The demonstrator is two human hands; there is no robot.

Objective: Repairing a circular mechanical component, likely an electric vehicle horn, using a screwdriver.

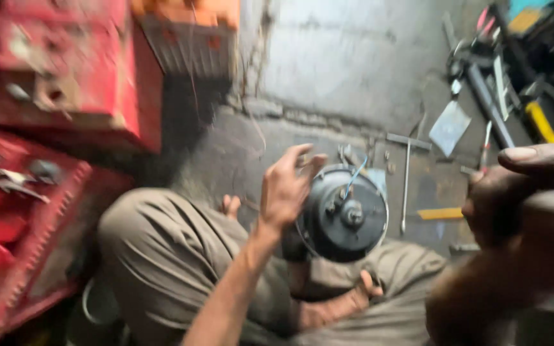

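Left hand on round dark drum, held over the lap.

Left hand [285, 186], fingers spread, grips the drum's [344, 214] left rim above the knees. Right hand [520, 192] close to camera, blurred; grip cannot be told. T-handled wrench [406, 173], trowel [449, 127] and screwdriver [486, 148] lie on the floor [354, 64] beyond; red boxes [65, 70] stand at its left edge.

Grimy concrete floor [328, 70]: T-handle wrench [407, 173] at centre-right, scraper [450, 127] at 2 o'clock, yellow-handled tool [541, 122] beyond it.
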